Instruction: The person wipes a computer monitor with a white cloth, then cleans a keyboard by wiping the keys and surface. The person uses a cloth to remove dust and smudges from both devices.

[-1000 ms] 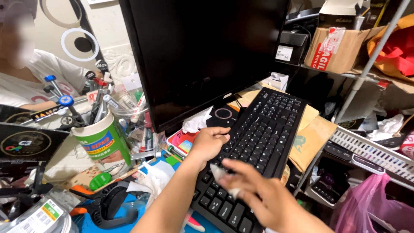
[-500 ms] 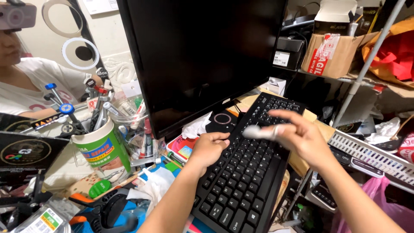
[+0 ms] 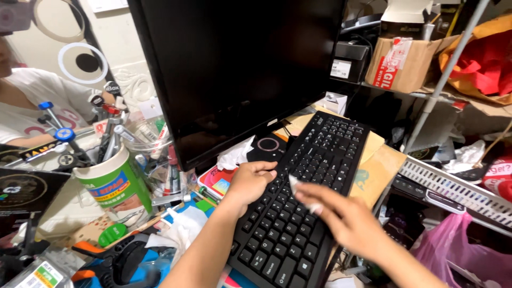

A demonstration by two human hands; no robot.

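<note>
Cluttered counter [image 3: 80, 213] | long black plastic keyboard [image 3: 304, 197] ran diagonally toward far-right corner | left hand [image 3: 250, 181] gripped its left edge | right hand [image 3: 341, 216] pinched small white wipe [image 3: 298, 189] mid-keys

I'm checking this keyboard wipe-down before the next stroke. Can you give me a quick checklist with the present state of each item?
1. Left hand steadies the black keyboard at its left edge: ok.
2. Right hand holds the small white wipe in its fingertips: ok.
3. Wipe touching the keys: cannot tell, the hand is motion-blurred.
4. Keyboard lies flat and well supported: not ok, it rests tilted on the brown cardboard and juts out over the edge.
5. Room behind the keyboard: not ok, the black monitor stands close to its far left edge.
</note>
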